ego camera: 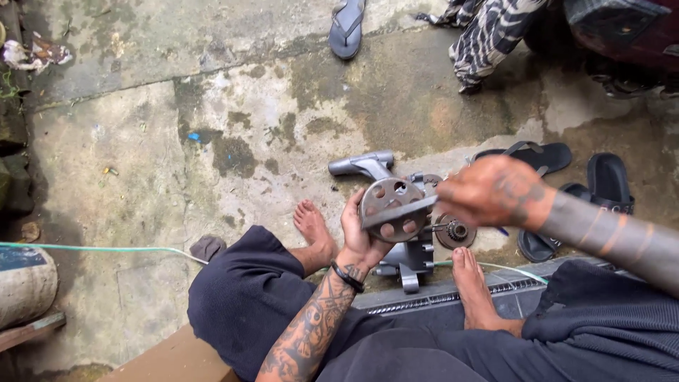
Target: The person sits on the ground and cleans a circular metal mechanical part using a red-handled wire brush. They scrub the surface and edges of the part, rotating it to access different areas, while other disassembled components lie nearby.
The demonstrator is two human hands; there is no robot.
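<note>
Left hand [361, 237] cups a round metal disc with holes [391, 209] from below, fingers closed around its lower edge. Right hand [491, 191] is closed on one end of a flat metal bar [399, 212], which lies across the disc's face. Directly under the grip sits a grey machine part [407, 258] on the concrete floor [177, 155]. Black sandals [566, 173] lie beyond the right hand.

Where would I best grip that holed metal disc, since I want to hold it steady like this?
Grip the disc by its rim from below, as the left hand does: the face stays clear for the flat tool in the right hand.
</note>
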